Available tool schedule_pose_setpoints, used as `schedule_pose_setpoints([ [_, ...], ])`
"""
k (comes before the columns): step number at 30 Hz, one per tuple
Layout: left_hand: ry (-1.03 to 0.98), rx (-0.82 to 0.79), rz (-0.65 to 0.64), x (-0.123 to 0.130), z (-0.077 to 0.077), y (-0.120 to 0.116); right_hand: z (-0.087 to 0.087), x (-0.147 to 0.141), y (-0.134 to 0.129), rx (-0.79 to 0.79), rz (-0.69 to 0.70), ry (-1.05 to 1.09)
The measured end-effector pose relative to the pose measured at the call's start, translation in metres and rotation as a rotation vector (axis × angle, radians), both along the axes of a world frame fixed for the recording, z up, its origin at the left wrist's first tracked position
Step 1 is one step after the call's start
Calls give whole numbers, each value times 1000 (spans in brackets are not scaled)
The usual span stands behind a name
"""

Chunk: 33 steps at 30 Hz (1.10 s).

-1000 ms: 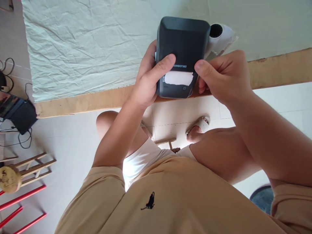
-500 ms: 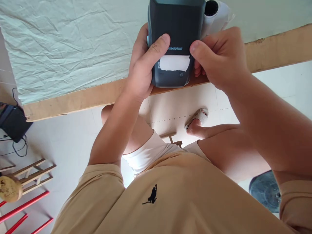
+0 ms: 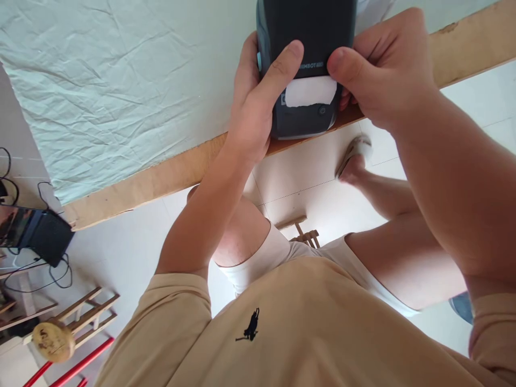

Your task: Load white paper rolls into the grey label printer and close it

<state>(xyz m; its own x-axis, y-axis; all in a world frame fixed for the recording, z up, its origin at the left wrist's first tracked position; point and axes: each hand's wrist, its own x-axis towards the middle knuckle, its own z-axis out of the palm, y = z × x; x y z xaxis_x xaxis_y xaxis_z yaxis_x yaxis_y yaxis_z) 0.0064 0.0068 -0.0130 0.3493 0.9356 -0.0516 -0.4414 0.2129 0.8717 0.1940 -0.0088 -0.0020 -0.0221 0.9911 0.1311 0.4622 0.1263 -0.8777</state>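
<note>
A dark label printer [image 3: 306, 37] with NIIMBOT lettering sits at the front edge of the table, its top cut off by the frame. White label paper [image 3: 311, 91] with a torn edge lies across its front, above the power button. My left hand [image 3: 262, 97] is closed around the printer's left side, thumb on the top cover. My right hand [image 3: 382, 75] grips the right side, its thumb pressed by the lettering and its other fingers curled, partly hidden behind the body.
A pale green wrinkled cloth [image 3: 133, 97] covers the wooden-edged table [image 3: 153, 183]. On the floor at left are a black device [image 3: 48, 236] with cables, a wooden stool [image 3: 54, 341] and red bars [image 3: 83, 361]. Part of a white item [image 3: 368, 12] shows behind the printer.
The view has shifted and turned slightly, so printer and hands appear farther right and higher. The white roll behind the printer is now mostly out of frame. Both hands keep their hold.
</note>
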Motion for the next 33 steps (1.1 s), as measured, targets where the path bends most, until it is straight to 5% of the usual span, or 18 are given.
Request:
schedule_pose_setpoints([
  [4,51,3,113,5,5,-10,-2,2,-1,6,-17,-40],
  [12,93,-42,116,8,7,-11,5,-2,-3,12,-26,-48],
  [18,69,11,9,-4,7,-8,22,-17,-2,-139,-116,-87],
  [24,106,-28,100,-19,17,-12,34,-34,-6,-300,-153,-79],
  [27,129,1,-4,-38,16,-8,28,-41,-10,-307,-80,-11],
  [33,130,-117,5,-51,14,-12,4,-41,-5,-127,77,42],
])
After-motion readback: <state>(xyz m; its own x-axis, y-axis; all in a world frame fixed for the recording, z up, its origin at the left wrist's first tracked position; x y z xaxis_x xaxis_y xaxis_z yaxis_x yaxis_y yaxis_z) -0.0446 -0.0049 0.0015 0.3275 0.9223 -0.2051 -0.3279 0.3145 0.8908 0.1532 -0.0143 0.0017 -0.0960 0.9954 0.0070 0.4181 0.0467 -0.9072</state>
